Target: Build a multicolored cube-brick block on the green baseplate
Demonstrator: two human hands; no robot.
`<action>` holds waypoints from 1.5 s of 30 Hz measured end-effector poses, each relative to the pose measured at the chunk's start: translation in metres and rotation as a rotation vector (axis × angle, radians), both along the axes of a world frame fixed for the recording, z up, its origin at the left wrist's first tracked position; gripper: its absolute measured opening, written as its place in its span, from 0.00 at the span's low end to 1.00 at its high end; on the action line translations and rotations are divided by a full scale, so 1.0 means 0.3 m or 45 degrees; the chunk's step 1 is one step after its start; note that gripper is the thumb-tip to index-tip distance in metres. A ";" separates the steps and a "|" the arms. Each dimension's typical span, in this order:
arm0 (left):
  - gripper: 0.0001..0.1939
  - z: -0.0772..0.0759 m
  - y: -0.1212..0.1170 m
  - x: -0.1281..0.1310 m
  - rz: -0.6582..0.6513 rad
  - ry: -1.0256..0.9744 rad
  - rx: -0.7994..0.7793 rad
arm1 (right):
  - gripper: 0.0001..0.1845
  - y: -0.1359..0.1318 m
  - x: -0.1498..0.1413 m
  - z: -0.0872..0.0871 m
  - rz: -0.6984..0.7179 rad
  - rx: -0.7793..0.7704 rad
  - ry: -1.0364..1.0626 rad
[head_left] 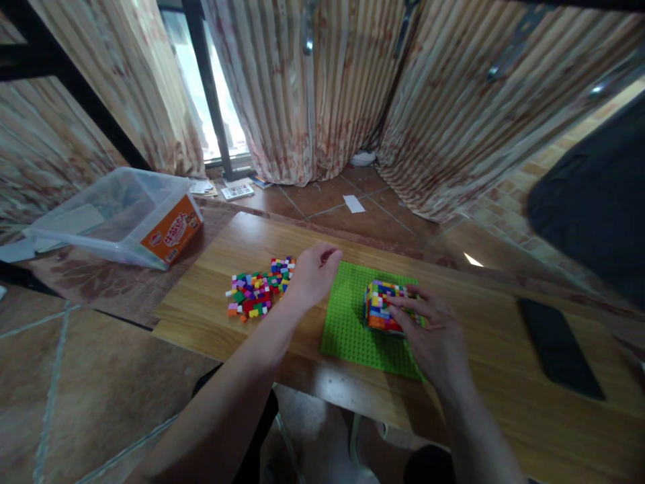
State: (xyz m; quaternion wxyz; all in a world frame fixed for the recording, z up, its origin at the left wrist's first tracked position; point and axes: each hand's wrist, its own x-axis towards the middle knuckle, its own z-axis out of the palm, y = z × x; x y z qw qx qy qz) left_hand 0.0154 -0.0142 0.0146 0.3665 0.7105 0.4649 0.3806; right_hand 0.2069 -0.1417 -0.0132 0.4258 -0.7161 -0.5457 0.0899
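On a green studded baseplate (347, 323) stands a boxy build of multicoloured toy bricks (379, 309). My right hand (436, 329) reaches over the build from the right, thumb and fingers closed on its top and right side and hiding part of it. My left hand (313, 272) hovers at the baseplate's left edge with thumb and fingers curled together in a pinch. Whatever sits between those fingertips, if anything, is too small to make out. Just left of that hand lies a loose pile of small coloured bricks (256, 292), partly covered by it.
A dark phone (559, 346) lies on the right of the wooden table (216, 269). Beyond the table's left end stands a clear plastic bin (121, 222) with an orange label. Papers (236, 191) lie on the tiled floor near the curtains (332, 94).
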 end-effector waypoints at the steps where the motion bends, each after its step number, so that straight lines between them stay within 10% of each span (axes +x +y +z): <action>1: 0.12 0.000 0.001 -0.001 0.001 0.003 0.000 | 0.11 0.000 0.002 -0.001 -0.013 -0.009 0.007; 45: 0.10 -0.010 -0.069 0.047 -0.246 0.174 -0.092 | 0.13 0.024 -0.025 -0.023 -0.199 0.018 0.412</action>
